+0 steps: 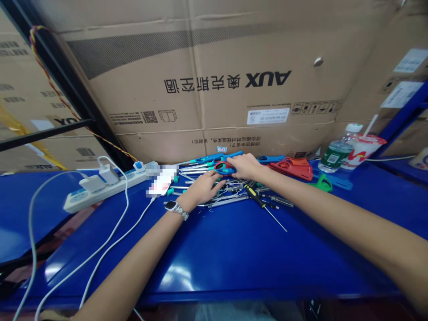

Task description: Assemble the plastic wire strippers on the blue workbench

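Both hands are over a pile of lighter-like tools and parts at the back of the blue table. My left hand point(204, 189), with a watch point(172, 205) at its wrist, rests with fingers spread over metal rods and small parts. My right hand point(244, 166) has its fingers curled on a blue plastic piece point(226, 170) beside a red one. A yellow-and-black screwdriver point(256, 195) lies just below my right hand. Blue-handled rods point(209, 158) lie behind the hands, and red casings point(294, 168) lie to the right.
A white power strip point(110, 189) with plugs and white cables lies left, beside a blurred phone-like object point(163, 180). A water bottle point(336, 149) and a drink cup with a straw point(361, 151) stand at right. Behind is a large cardboard box point(214, 49). A green clip-like piece point(323, 183) lies right.
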Action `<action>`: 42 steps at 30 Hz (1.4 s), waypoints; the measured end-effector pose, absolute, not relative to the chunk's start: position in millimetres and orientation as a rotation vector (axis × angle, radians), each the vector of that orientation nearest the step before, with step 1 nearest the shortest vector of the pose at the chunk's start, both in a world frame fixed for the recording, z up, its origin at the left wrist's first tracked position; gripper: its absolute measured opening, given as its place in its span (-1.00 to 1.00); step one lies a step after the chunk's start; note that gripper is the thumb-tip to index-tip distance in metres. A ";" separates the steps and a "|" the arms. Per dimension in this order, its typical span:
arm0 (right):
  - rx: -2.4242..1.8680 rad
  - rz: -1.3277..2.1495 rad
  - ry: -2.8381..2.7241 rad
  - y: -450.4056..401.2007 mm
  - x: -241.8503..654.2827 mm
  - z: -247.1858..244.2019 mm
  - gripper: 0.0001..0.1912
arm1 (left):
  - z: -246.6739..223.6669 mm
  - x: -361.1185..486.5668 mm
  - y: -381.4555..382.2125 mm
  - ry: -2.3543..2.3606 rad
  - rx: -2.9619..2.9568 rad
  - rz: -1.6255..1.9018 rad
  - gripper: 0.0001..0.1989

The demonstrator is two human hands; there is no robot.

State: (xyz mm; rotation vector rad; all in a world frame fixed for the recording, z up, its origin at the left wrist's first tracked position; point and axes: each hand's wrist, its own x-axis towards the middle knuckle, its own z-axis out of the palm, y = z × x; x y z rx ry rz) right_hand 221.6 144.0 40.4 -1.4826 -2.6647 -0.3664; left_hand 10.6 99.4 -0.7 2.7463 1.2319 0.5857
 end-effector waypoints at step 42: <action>-1.634 0.094 -1.976 51.3 280.5 22.0 -0.88 | 20.2 27.2 80.7 1.362 2.761 0.844 -0.69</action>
